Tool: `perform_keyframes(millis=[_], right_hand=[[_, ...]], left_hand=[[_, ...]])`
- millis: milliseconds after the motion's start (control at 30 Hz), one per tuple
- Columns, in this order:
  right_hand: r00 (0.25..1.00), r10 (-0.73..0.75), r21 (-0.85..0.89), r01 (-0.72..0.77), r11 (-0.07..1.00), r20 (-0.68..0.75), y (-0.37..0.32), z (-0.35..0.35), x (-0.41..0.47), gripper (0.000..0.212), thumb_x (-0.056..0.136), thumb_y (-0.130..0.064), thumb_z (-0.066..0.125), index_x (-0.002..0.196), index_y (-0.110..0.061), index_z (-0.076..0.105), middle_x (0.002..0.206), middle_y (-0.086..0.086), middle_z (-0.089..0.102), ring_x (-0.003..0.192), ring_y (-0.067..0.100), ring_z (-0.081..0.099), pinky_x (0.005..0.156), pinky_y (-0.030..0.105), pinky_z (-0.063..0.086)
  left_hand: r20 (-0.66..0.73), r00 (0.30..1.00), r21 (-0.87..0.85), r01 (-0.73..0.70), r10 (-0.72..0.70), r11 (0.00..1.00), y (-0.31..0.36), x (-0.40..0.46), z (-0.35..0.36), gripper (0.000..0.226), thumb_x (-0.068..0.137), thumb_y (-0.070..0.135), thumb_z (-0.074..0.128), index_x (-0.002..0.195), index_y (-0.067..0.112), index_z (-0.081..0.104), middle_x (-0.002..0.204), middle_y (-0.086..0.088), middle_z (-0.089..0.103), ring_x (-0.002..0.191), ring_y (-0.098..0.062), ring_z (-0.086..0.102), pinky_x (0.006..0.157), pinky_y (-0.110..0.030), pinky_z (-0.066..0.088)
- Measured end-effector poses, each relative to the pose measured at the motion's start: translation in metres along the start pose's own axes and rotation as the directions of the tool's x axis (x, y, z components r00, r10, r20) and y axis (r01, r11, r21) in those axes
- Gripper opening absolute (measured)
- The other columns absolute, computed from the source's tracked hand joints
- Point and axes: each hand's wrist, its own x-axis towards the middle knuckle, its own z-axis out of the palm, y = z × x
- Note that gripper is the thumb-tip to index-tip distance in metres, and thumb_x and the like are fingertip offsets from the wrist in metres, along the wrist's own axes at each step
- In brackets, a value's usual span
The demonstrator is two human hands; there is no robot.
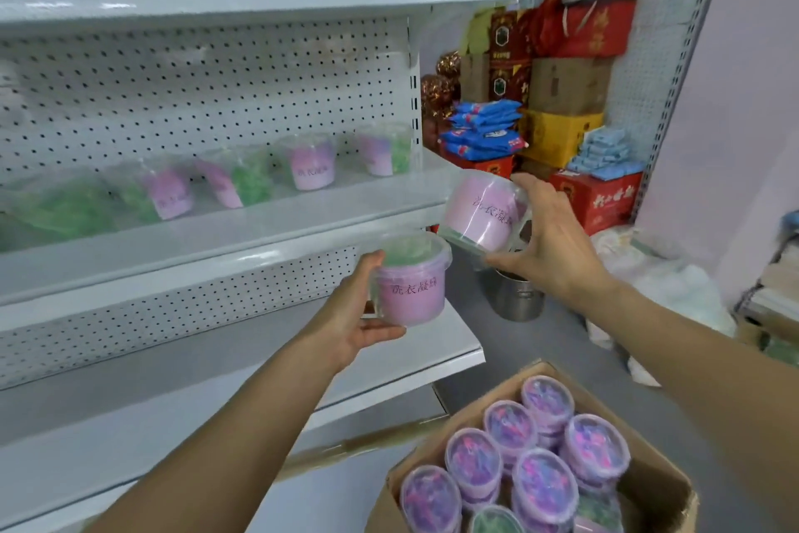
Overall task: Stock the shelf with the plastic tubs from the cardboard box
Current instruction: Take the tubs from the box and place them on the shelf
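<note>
1. In front of the white metal pegboard-backed shelf (242,221): two hands raised, each with a tub.
2. Left hand (346,316): grip curled round an upright clear plastic tub with a pink label (410,286), thumb on the near left wall, fingers under the base; green contents visible under the lid. Held just off the shelf's front edge, below the stocked level.
3. Right hand (549,243): grip spread wide and closed on a second pink-labelled clear plastic tub (482,210), tilted with its lid toward the lower left, thumb below the rim, fingers round the far side. Poised at the right end of the stocked level, near its front lip.
4. On that level, along the back: a row of blurred clear tubs with pink labels and green contents (309,163).
5. At lower right: open brown cardboard box (661,489) packed with round tubs with purple tops seen through clear lids (544,480).
6. Beyond the right hand: steel pot (516,299) on the floor; stacked red and yellow cartons (562,130) and blue packets (484,130) behind.
</note>
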Motion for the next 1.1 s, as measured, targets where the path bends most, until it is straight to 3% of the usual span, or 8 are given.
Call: perform_keyframes(millis=[133,300,500,633,800,933,1100], right_hand=[[0.999,-0.042,-0.049,0.040,0.998,-0.033,-0.007,0.008,0.043,0.105,0.060,-0.035,0.087,0.145,-0.019,0.027,0.138,0.000,0.040,0.123,0.019,0.036,0.095,0.031,0.039],[0.984,-0.174,-0.209,0.176,0.962,0.027,-0.008,0.023,0.084,0.100,0.062,-0.036,0.085,0.142,-0.023,0.026,0.134,0.002,0.039,0.124,0.023,0.033,0.088,0.043,0.050],[0.924,-0.331,-0.306,0.377,0.874,0.192,-0.004,0.042,0.113,0.095,0.065,-0.026,0.084,0.142,-0.018,0.030,0.133,0.006,0.040,0.125,0.026,0.032,0.082,0.036,0.051],[0.882,-0.387,-0.296,0.458,0.838,0.269,0.003,0.050,0.125,0.086,0.072,-0.035,0.079,0.142,-0.021,0.032,0.134,0.003,0.039,0.125,0.022,0.032,0.073,0.032,0.052],[0.897,-0.375,-0.221,0.425,0.878,0.235,0.005,0.066,0.145,0.042,0.096,-0.025,0.049,0.137,-0.023,0.039,0.134,0.000,0.046,0.127,0.020,0.036,0.082,0.040,0.051],[0.913,-0.335,-0.265,0.391,0.881,0.234,-0.002,0.077,0.163,0.044,0.090,-0.011,0.052,0.131,-0.027,0.045,0.124,-0.001,0.054,0.120,0.021,0.046,0.078,0.040,0.052],[0.926,-0.317,-0.306,0.368,0.878,0.203,-0.007,0.080,0.164,0.041,0.089,-0.011,0.053,0.128,-0.024,0.050,0.120,0.000,0.058,0.116,0.022,0.050,0.077,0.037,0.050]], left_hand=[[-0.009,0.998,-0.005,-0.058,0.058,0.998,0.033,0.011,-0.002,0.053,0.083,0.056,0.061,0.120,0.019,0.052,0.112,-0.018,0.054,0.088,-0.034,0.067,0.081,-0.043,0.058],[-0.074,0.989,-0.019,-0.133,0.131,0.991,0.060,0.017,-0.008,0.049,0.082,0.057,0.061,0.114,0.020,0.053,0.115,-0.017,0.053,0.089,-0.034,0.067,0.082,-0.043,0.058],[-0.175,0.975,-0.110,-0.157,0.137,0.981,0.067,0.016,-0.012,0.056,0.082,0.057,0.062,0.121,0.019,0.052,0.119,-0.020,0.054,0.093,-0.036,0.067,0.078,-0.043,0.059],[-0.240,0.959,-0.137,-0.186,0.150,0.973,0.068,0.014,-0.020,0.057,0.082,0.057,0.061,0.124,0.020,0.052,0.114,-0.018,0.055,0.086,-0.035,0.068,0.079,-0.042,0.059],[-0.287,0.945,-0.148,-0.205,0.156,0.968,0.066,0.013,-0.030,0.060,0.083,0.058,0.059,0.128,0.020,0.051,0.112,-0.019,0.056,0.089,-0.036,0.068,0.079,-0.042,0.058],[-0.316,0.935,-0.130,-0.212,0.162,0.969,0.072,0.016,-0.032,0.062,0.083,0.058,0.060,0.129,0.018,0.050,0.112,-0.019,0.056,0.088,-0.036,0.068,0.079,-0.043,0.058],[-0.314,0.935,-0.078,-0.200,0.166,0.977,0.087,0.024,-0.033,0.057,0.086,0.056,0.057,0.128,0.018,0.048,0.111,-0.020,0.056,0.088,-0.035,0.068,0.083,-0.044,0.057]])
